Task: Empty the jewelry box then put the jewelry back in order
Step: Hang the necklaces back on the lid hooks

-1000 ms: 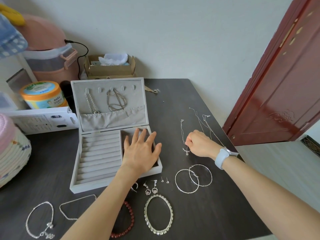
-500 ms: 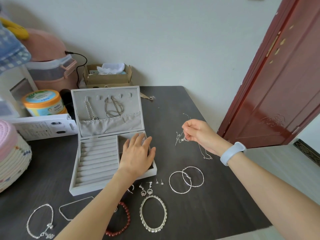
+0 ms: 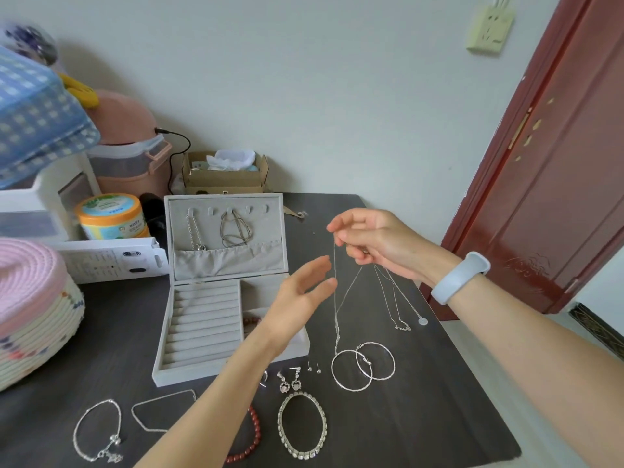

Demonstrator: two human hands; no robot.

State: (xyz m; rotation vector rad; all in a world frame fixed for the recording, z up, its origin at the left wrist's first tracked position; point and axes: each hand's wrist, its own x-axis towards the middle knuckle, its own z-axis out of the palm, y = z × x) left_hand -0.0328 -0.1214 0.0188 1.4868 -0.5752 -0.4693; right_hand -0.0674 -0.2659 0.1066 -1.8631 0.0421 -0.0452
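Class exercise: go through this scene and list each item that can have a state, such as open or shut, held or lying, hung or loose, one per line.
jewelry box: lid open, upright
thin necklace: lifted, dangling from the pinch
right hand: pinches the thin necklace
left hand: open, holds nothing
two chains: hung on lid hooks
two hoop bangles: lying on table, overlapping
red bead bracelet: lying on table, partly under forearm
cardboard box: open

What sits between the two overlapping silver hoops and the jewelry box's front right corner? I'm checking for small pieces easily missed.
In the head view, two tiny stud earrings lie on the dark table between the hoops and the box.
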